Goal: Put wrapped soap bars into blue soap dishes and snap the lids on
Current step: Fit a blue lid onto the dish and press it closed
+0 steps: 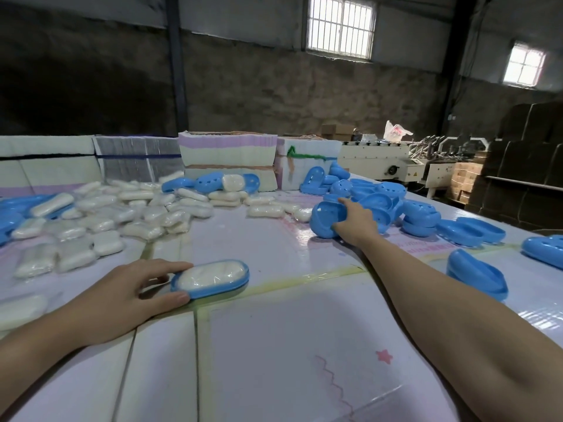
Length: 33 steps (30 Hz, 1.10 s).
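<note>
At table centre-left, left hand (128, 292) pinches the near end of a blue soap dish (210, 279), thumb and fingers curled on its rim; wrapped soap bar (209, 274) sits inside, no lid on. At 1 o'clock, right hand (355, 222) grips a blue lid (327, 219) at the edge of the lid pile (393, 205). Loose soap heap (122, 214) at 10 o'clock. Bare table (289, 345) between both arms, toward 6 o'clock.

Pale glossy sheets (274, 345) cover the work surface, w/ a pink star (384, 356) printed near centre. Banded stacks of flat printed paper (227, 156) line the far edge. Beige machine (380, 161), white plastic bag (395, 132), cardboard boxes (466, 181) at right. Two barred windows (340, 25) above.
</note>
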### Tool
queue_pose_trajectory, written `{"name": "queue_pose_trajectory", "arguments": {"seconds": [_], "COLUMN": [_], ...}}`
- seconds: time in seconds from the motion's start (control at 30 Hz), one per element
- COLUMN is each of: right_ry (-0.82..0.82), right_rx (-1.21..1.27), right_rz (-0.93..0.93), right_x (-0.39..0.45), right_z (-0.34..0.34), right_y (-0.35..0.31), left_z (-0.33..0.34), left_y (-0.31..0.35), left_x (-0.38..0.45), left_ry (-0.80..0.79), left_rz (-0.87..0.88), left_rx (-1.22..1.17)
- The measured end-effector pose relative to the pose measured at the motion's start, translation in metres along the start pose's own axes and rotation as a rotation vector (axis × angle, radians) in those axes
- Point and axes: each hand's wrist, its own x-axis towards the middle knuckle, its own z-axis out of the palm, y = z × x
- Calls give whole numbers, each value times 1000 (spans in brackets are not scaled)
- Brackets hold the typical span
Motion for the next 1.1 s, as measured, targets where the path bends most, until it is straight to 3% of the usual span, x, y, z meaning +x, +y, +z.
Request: {"name": "queue_pose_trajectory", "arguments": {"seconds": [0.07,0.23,0.6,0.8,0.93,1.03,1.1], "right_ry": [-32,173,387,365,335,303,186], "right_rx": [-11,1,-79,-152,-42,39,-7], "right_rz": [-48,-131,-257,-380,-406,-610,-741], "right_x": [1,0,-9,-23,-38,-67,-88], "right_z": [0,-3,-8,-4,-6,-1,9], "right_y": [-1,-6,-25,-59,-74,-103,-123], "left_z": [0,-1,-1,-3,-3,-2,-1], "left_y": [0,1,6,11,9,11,14], "left_x": [0,0,-1,-2,-1,0,0], "left_ry": [0,-4,-9,-16,-24,-21,-12], "left_rz": [-3,9,7,19,-2,-21,-36], "left_rx": [-3,28,29,43,7,-7,-28]}}
